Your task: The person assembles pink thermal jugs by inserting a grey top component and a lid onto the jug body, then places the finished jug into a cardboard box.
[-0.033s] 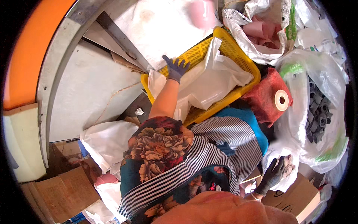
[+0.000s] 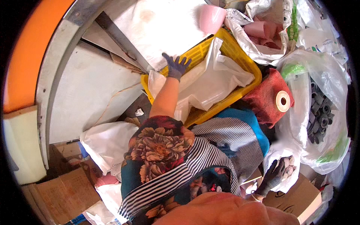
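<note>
My left hand [image 2: 177, 68], in a dark blue-grey glove, has its fingers spread over the far-left rim of a yellow plastic basket [image 2: 245, 62]. It holds nothing. A white plastic liner [image 2: 210, 80] lies crumpled inside the basket. At the lower right, my right hand [image 2: 273, 178], in a dark grey glove, reaches to a white bag [image 2: 288, 185] of small pinkish-brown pieces [image 2: 288, 168]. Its fingers are apart and bent against the pieces; I make out nothing gripped. A pink cup-shaped piece [image 2: 212, 18] shows past the basket's far edge, against a white surface [image 2: 161, 30].
A white sack [image 2: 240, 24] holds more pink pieces. On the right stand a red cloth-covered block [image 2: 267, 99] with a cream ring [image 2: 283, 101] and a clear bag [image 2: 330, 150] of dark grey fittings [image 2: 318, 116]. Cardboard boxes [image 2: 296, 200] stand near my right hand.
The pink cup-shaped piece, blurred before, has moved a little right and down and looks sharp now. Both hands stay almost where they were.
</note>
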A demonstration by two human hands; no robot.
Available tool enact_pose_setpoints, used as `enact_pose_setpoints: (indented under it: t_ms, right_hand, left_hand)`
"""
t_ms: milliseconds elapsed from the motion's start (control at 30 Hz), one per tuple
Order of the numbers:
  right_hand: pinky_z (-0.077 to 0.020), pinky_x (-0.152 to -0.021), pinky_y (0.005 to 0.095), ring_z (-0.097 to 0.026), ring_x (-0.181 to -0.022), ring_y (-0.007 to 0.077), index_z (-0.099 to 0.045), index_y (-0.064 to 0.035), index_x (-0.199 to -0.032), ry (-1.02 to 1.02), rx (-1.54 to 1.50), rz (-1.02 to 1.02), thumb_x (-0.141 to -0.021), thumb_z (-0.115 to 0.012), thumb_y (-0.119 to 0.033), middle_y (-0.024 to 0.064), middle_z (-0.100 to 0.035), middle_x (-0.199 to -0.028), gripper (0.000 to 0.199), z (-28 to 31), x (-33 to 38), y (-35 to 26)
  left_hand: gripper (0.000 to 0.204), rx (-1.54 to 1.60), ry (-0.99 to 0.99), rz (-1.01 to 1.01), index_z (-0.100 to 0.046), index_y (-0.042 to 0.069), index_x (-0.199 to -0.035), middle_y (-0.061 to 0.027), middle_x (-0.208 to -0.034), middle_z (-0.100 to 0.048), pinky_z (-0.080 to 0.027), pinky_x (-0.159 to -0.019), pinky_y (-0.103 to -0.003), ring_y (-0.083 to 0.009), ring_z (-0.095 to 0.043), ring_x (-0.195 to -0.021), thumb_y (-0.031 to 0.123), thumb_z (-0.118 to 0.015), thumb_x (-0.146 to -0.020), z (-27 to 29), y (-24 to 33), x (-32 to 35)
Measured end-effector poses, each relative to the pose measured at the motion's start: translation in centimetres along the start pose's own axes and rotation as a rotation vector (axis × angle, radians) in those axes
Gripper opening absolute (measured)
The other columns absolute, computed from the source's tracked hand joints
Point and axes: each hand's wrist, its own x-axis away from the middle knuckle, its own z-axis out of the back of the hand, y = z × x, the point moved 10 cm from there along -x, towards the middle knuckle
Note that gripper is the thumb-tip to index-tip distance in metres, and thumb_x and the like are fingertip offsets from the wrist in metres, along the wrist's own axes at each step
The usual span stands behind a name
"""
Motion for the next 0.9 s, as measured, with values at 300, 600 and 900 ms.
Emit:
enact_pose_setpoints:
  t_ms: [300,600,900]
  right_hand:
    - [-0.0522,-0.093,0.0455,-0.066,-0.111,0.0388,-0.066,-0.0001,-0.127,-0.046,-0.041,0.002,-0.102,-0.061,-0.024,0.0200,-0.068,-0.125,0.035,-1.3,2.8,2.0]
    - [-0.0537,-0.088,0.0461,-0.068,-0.105,0.0385,-0.069,-0.0033,-0.122,-0.101,-0.010,-0.015,-0.099,-0.064,-0.024,0.0184,-0.070,-0.119,0.031,0.0,4.3,2.9]
    - [-0.0513,-0.099,0.0358,-0.067,-0.113,0.0288,-0.063,0.0043,-0.131,-0.085,-0.732,-0.118,-0.100,-0.061,-0.008,0.0182,-0.071,-0.121,0.034,1.7,-1.3,-6.1]
  left_hand:
    - [0.106,-0.562,-0.311,0.322,-0.021,0.034,-0.162,0.0025,-0.167,-0.021,-0.038,-0.108,-0.066,-0.0387,-0.033,-0.145,0.085,-0.061,-0.078,-8.9,-15.1,-2.1]
    - [0.093,-0.759,-0.245,0.225,-0.035,0.031,-0.154,-0.0097,-0.155,-0.040,-0.048,-0.092,-0.065,-0.0401,-0.048,-0.131,0.068,-0.071,-0.076,-5.4,-18.3,-4.0]
    - [0.061,-0.736,-0.603,-0.423,-0.031,0.001,-0.157,-0.0139,-0.153,-0.044,-0.033,-0.118,-0.034,-0.0261,-0.045,-0.138,0.006,-0.053,-0.101,-13.0,-6.4,20.6]
